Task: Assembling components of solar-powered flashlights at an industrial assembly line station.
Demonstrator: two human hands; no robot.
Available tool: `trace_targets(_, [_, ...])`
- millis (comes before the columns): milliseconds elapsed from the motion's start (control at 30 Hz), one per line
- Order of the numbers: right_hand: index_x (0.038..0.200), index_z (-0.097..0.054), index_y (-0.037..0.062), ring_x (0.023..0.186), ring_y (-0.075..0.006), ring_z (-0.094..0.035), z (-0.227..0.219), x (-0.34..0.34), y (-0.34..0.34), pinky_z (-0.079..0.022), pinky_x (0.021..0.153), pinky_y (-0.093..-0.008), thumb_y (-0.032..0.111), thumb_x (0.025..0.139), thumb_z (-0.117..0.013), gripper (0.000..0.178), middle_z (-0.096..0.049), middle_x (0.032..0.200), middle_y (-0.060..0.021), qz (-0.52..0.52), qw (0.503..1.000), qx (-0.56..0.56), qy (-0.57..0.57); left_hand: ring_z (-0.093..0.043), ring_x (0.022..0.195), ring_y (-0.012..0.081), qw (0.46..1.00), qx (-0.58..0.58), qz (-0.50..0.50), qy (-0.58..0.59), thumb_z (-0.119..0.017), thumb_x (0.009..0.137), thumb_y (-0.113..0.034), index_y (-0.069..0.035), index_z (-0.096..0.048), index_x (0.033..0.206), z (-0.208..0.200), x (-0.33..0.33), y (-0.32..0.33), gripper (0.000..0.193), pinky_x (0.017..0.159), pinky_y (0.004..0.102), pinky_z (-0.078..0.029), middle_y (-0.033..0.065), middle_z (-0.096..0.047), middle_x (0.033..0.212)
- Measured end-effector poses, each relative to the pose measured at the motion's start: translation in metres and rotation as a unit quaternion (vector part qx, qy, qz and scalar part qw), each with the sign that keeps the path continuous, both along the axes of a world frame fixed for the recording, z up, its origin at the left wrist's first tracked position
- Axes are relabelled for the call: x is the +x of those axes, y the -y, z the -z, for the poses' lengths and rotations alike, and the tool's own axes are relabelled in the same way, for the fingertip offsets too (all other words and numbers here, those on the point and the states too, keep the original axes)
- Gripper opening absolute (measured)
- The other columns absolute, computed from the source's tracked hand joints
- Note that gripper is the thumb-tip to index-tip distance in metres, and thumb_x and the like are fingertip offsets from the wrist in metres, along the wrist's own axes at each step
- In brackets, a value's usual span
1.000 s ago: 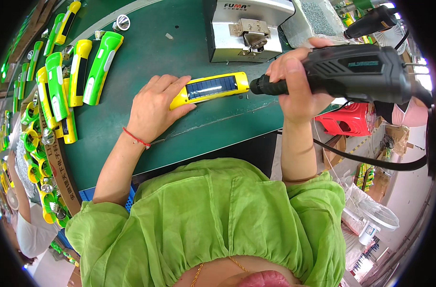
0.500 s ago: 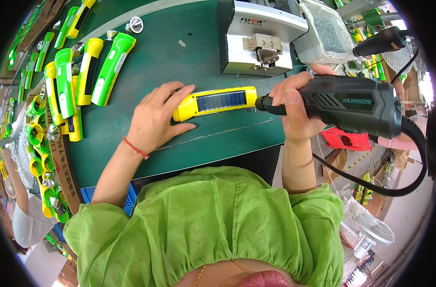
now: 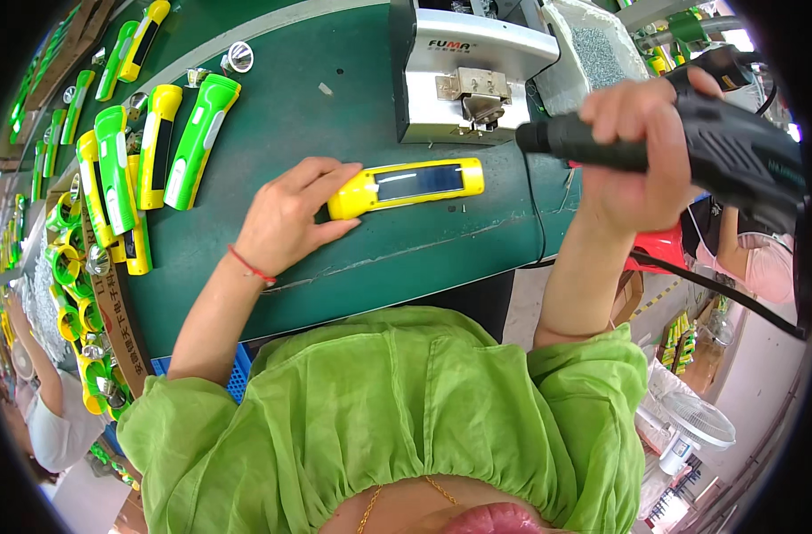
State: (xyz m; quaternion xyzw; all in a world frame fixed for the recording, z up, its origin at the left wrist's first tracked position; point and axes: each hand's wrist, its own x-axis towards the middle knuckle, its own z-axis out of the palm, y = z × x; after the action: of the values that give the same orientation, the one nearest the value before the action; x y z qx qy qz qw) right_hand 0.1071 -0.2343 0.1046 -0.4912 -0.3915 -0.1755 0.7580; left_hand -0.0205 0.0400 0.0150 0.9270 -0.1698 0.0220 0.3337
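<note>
Yellow flashlight [image 3: 410,184], dark solar panel [image 3: 432,182] facing up, lying on the green bench [image 3: 317,116] just beyond the wearer's body; long axis running nearly sideways, narrow end pointing right and angled slightly toward the far side, broad end to the left; steadied there by the left hand [image 3: 290,214] — thumb along the near side, fingers along the far side, clamped on the broad end. Right hand [image 3: 639,160], a little blurred, raised and wrapped round a black power screwdriver [image 3: 739,151]; fingers closed on its front part, nose pointing left, near the narrow end but apart from it.

Between flashlight and right forearm, a thin black cable [image 3: 541,214] trailing down to the near edge; beyond, a silver machine [image 3: 477,58] with a metal bracket on its front; right of that, a white tray [image 3: 568,76] of small metallic pieces; to the left, a cluster of green and yellow flashlights [image 3: 115,169], shiny reflector [image 3: 238,58] near their far ends.

Writing in three places — dark lettering with a touch of red on the machine, a row of dark characters on a brown strip [image 3: 117,325] at left, blurred greenish letters on the screwdriver.
</note>
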Motion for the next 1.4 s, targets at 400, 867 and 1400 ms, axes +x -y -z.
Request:
trace_targets(400, [0.111, -0.05, -0.006, 0.059, -0.0189, -0.052, -0.002, 0.029, -0.032, -0.048, 0.062, -0.0386, 0.006, 0.087, -0.056, 0.028, -0.051, 0.069, -0.0085, -0.024, 0.984, -0.107, -0.14, -0.065, 0.09, 0.0288, 0.998, 0.0, -0.039, 0.041, -0.083, 0.07, -0.031, -0.011, -0.065, 0.119, 0.016, 0.011, 0.02, 0.056, 0.077, 0.0369, -0.053, 0.0071, -0.065, 0.109])
trace_targets(867, [0.119, -0.041, -0.0049, 0.055, -0.0176, -0.056, 0.022, -0.016, -0.079, -0.049, 0.057, -0.0331, -0.001, 0.084, -0.059, 0.039, -0.056, 0.067, -0.0086, -0.017, 0.986, -0.033, -0.162, -0.065, 0.086, 0.0287, 0.997, -0.002, -0.057, 0.049, -0.084, 0.068, -0.031, -0.01, -0.066, 0.115, 0.016, 0.017, 0.038, 0.054, 0.075, 0.0376, -0.053, 0.0059, -0.066, 0.105])
trace_targets(1400, [0.119, -0.042, -0.0069, 0.057, -0.0175, -0.059, 0.033, -0.027, -0.088, -0.052, 0.061, -0.0318, -0.007, 0.083, -0.061, 0.041, -0.061, 0.071, -0.0102, 0.042, 0.985, -0.109, -0.13, -0.065, 0.086, 0.0287, 0.994, -0.006, -0.06, 0.087, -0.082, 0.069, -0.031, -0.01, -0.064, 0.117, 0.018, 0.013, 0.042, 0.056, 0.075, 0.0389, -0.053, 0.0075, -0.065, 0.106])
